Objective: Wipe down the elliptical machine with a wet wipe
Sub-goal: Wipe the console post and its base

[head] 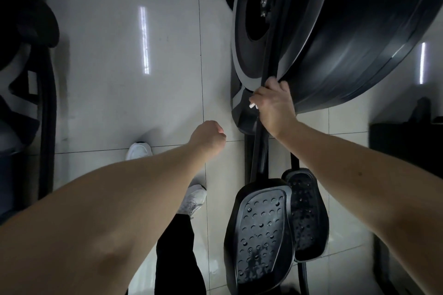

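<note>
The elliptical machine's dark flywheel housing (347, 38) fills the upper right, with two black studded pedals (261, 232) below it. My right hand (273, 105) sits at the housing's lower edge, fingers curled over a white wet wipe (252, 105); only a small corner of the wipe shows under the fingers. My left hand (208, 135) hangs over the tiled floor left of the machine, curled into a fist with nothing visible in it.
Pale glossy floor tiles (134, 93) spread across the middle. Another dark machine (26, 60) stands along the left edge. My white shoes (139, 149) and a black trouser leg are below. A dark block (405, 141) sits at the right.
</note>
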The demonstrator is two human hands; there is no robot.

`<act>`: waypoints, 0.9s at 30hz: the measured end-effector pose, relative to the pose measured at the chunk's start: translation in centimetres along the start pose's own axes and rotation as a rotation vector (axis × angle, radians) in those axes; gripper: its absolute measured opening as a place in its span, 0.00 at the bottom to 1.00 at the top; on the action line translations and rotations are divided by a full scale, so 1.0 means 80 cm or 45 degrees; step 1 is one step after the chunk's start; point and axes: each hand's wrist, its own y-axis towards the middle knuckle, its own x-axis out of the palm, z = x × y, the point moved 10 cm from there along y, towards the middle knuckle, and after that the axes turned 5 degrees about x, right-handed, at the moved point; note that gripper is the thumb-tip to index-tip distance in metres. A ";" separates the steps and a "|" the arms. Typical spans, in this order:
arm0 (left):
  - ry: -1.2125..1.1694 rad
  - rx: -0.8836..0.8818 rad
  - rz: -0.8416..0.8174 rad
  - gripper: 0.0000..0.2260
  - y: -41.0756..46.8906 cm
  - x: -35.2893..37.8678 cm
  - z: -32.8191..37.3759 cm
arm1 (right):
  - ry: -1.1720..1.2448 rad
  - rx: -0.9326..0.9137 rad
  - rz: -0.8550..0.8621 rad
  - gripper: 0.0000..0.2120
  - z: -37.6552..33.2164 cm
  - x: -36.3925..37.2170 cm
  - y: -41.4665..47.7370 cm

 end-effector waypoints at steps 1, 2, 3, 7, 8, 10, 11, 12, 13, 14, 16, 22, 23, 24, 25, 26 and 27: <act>0.017 -0.024 -0.011 0.10 0.000 -0.001 -0.004 | -0.126 -0.039 -0.190 0.10 -0.011 0.018 -0.003; 0.021 -0.035 -0.019 0.11 -0.001 -0.001 -0.006 | -0.235 -0.062 -0.352 0.09 -0.018 0.035 -0.011; 0.015 -0.036 -0.022 0.12 -0.002 -0.002 -0.008 | -0.302 -0.094 -0.465 0.09 -0.026 0.046 -0.025; -0.020 -0.054 -0.006 0.09 -0.009 -0.008 -0.014 | -0.390 -0.353 -0.730 0.15 -0.059 0.088 -0.106; -0.029 -0.067 -0.020 0.10 -0.010 -0.008 -0.015 | -0.455 -0.466 -0.777 0.16 -0.064 0.096 -0.126; -0.035 -0.080 -0.042 0.08 -0.011 -0.009 -0.015 | -0.581 -0.589 -0.801 0.18 -0.061 0.101 -0.128; -0.057 -0.081 -0.040 0.06 -0.011 -0.010 -0.016 | -0.650 -0.614 -0.789 0.17 -0.057 0.099 -0.114; -0.082 -0.088 -0.030 0.07 -0.010 -0.011 -0.018 | -0.695 -0.614 -0.757 0.16 -0.053 0.096 -0.093; -0.091 -0.090 -0.026 0.09 -0.010 -0.012 -0.019 | -0.731 -0.573 -0.714 0.15 -0.045 0.090 -0.070; -0.090 -0.092 -0.026 0.10 -0.009 -0.014 -0.020 | -0.735 -0.508 -0.681 0.15 -0.039 0.085 -0.050; -0.081 -0.089 -0.034 0.08 -0.010 -0.014 -0.023 | -0.797 -0.428 -0.698 0.18 -0.035 0.082 -0.042; -0.073 -0.095 -0.044 0.09 -0.014 -0.017 -0.026 | -0.828 -0.695 -0.963 0.27 -0.075 0.103 -0.152; -0.073 -0.083 -0.033 0.11 -0.013 -0.019 -0.026 | -0.870 -0.677 -0.915 0.27 -0.069 0.096 -0.129; -0.073 -0.076 -0.027 0.11 -0.013 -0.020 -0.026 | -0.939 -0.640 -0.837 0.27 -0.062 0.089 -0.100; -0.082 -0.077 -0.024 0.11 -0.013 -0.020 -0.027 | -1.000 -0.578 -0.769 0.27 -0.050 0.081 -0.068; -0.086 -0.081 -0.018 0.12 -0.013 -0.020 -0.029 | -1.021 -0.494 -0.719 0.28 -0.035 0.078 -0.045; -0.089 -0.088 -0.016 0.12 -0.014 -0.020 -0.031 | -1.005 -0.406 -0.723 0.29 -0.028 0.074 -0.033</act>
